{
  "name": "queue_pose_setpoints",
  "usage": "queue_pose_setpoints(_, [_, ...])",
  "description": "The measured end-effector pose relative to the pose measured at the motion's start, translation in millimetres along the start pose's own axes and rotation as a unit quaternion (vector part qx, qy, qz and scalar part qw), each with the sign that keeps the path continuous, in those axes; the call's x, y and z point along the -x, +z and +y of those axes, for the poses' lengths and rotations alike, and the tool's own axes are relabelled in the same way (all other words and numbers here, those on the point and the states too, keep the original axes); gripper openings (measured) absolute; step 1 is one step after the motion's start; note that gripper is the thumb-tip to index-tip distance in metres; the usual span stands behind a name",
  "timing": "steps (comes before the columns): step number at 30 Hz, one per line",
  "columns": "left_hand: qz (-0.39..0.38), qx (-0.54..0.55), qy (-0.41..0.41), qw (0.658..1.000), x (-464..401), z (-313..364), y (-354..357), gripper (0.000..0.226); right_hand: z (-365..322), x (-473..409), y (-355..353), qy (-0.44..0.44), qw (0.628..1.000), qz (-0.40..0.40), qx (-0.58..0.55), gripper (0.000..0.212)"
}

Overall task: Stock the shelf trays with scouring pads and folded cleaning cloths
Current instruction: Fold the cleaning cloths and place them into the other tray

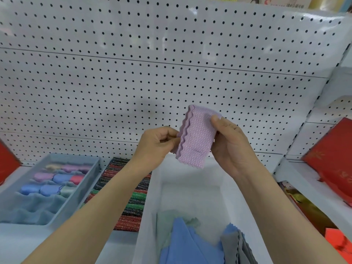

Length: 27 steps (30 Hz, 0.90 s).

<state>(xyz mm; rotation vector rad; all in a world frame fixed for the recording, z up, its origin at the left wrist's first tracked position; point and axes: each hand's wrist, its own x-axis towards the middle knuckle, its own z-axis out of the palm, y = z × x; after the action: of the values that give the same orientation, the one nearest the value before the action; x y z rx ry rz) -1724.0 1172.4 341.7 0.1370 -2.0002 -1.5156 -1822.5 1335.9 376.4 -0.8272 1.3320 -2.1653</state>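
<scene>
Folded lilac cloth [196, 136] held above white tray [150, 206]: left hand [158, 145] pinches its zigzag edge, right hand [231, 145] grips right side. Tray's far half bare.

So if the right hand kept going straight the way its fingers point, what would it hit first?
Probably the pegboard. The right hand holds the lilac cloth, fingers pointing up and away; nothing else shows between, though depth is unclear.

Shop aisle — white pegboard [171, 73] backing, shelf trays [91, 174] of stocked goods
</scene>
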Motion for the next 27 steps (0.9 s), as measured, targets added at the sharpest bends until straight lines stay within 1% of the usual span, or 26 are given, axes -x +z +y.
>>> queue_pose_setpoints(2, [-0.014, -0.015, -0.004, 1.0, 3, -1, 1, 0.018, 3, -1, 2, -0.002, 1.0, 0.013, 0.008, 0.034])
queue_pose_setpoints(3, [-0.018, 0.003, -0.012, 1.0, 5, 0, 1, 0.015, 5, -1, 4, -0.003, 1.0, 0.018, 0.016, 0.029])
queue_pose_setpoints(6, [-0.034, 0.102, -0.085, 0.991, 5, 9, 3, 0.04, 9, -2, 8, -0.004, 0.999, 0.023, 0.043, 0.022])
queue_pose_setpoints(7, [-0.043, 0.106, -0.097, 0.989, 4, 13, 3, 0.042, 10, -3, 9, -0.003, 0.999, 0.021, 0.049, 0.023])
queue_pose_setpoints(10, [-0.043, 0.069, -0.104, 0.991, 5, 20, 7, 0.042, 10, -2, 11, 0.007, 0.999, 0.012, 0.052, 0.026])
queue_pose_setpoints(13, [-0.017, 0.059, -0.106, 0.992, 9, 18, 9, 0.03, 10, -1, 10, 0.03, 0.998, -0.01, 0.063, 0.028])
queue_pose_setpoints(15, [0.013, 0.062, -0.111, 0.992, 11, 16, 9, 0.028, 9, 1, 8, 0.057, 0.995, -0.026, 0.082, 0.03])
queue_pose_setpoints(16, [0.032, 0.067, -0.112, 0.991, 11, 14, 9, 0.031, 10, 3, 7, 0.077, 0.992, -0.019, 0.094, 0.034])
queue_pose_setpoints(18, [0.06, 0.065, -0.109, 0.99, 14, 13, 8, 0.043, 13, 6, 4, 0.122, 0.985, 0.002, 0.124, 0.048])
queue_pose_setpoints(19, [0.066, 0.059, -0.107, 0.99, 15, 13, 9, 0.046, 15, 8, 4, 0.141, 0.98, 0.002, 0.14, 0.056])
queue_pose_setpoints(20, [0.069, 0.052, -0.106, 0.991, 16, 11, 9, 0.044, 18, 10, 4, 0.153, 0.976, -0.004, 0.153, 0.062])
queue_pose_setpoints(22, [0.078, 0.037, -0.107, 0.991, 17, 9, 10, 0.03, 21, 14, 5, 0.146, 0.975, -0.019, 0.169, 0.07])
queue_pose_setpoints(23, [0.083, 0.032, -0.113, 0.99, 16, 8, 10, 0.026, 22, 15, 6, 0.132, 0.976, -0.019, 0.173, 0.071])
queue_pose_setpoints(24, [0.087, 0.032, -0.123, 0.988, 17, 8, 10, 0.028, 21, 17, 6, 0.116, 0.977, -0.015, 0.177, 0.071])
queue_pose_setpoints(27, [0.085, 0.028, -0.137, 0.987, 19, 8, 5, 0.044, 19, 18, 6, 0.065, 0.978, -0.005, 0.198, 0.062])
